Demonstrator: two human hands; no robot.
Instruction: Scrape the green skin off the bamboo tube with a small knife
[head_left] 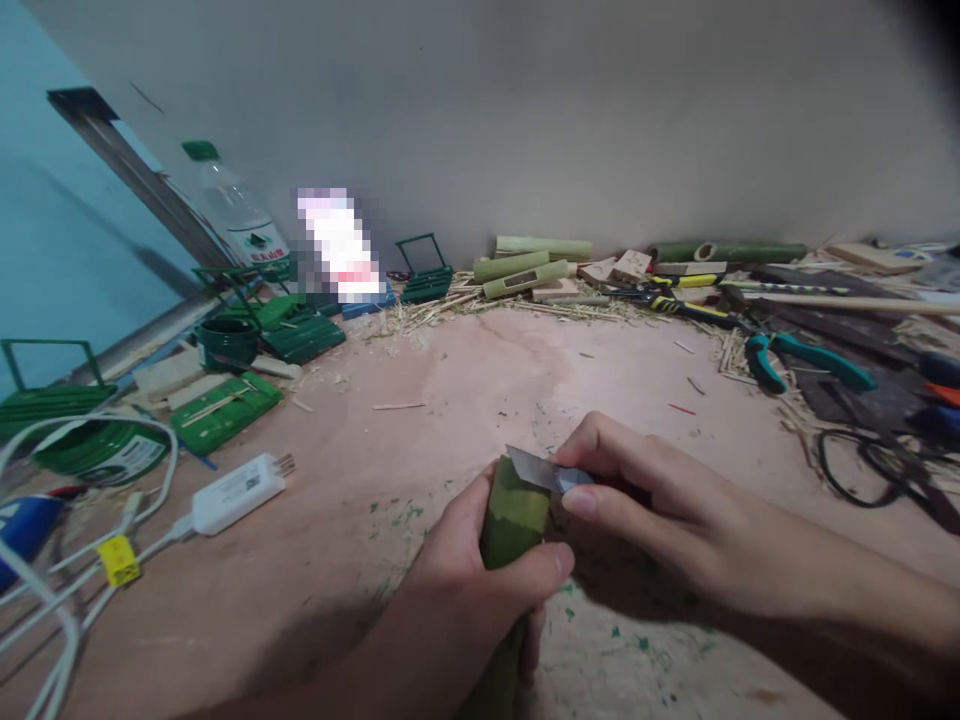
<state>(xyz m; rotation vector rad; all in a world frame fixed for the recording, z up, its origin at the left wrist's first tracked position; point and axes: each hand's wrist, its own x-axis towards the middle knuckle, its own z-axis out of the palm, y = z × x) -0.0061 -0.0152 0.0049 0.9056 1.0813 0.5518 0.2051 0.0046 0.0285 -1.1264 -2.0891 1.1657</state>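
My left hand (480, 560) is wrapped round a green bamboo piece (514, 515) held upright near the table's front edge. My right hand (660, 500) grips a small knife; its bare metal blade (531, 468) lies across the top of the bamboo, pointing left. The right index finger presses along the blade's back. Green shavings (600, 625) lie scattered on the pinkish table (465, 400) around both hands.
Cut bamboo tubes (525, 268) lie along the back wall. Teal-handled pliers (810, 360), other tools and scissors clutter the right side. At left are green painted pieces (225, 408), a plastic bottle (236, 215), a white charger (236, 492) and cables.
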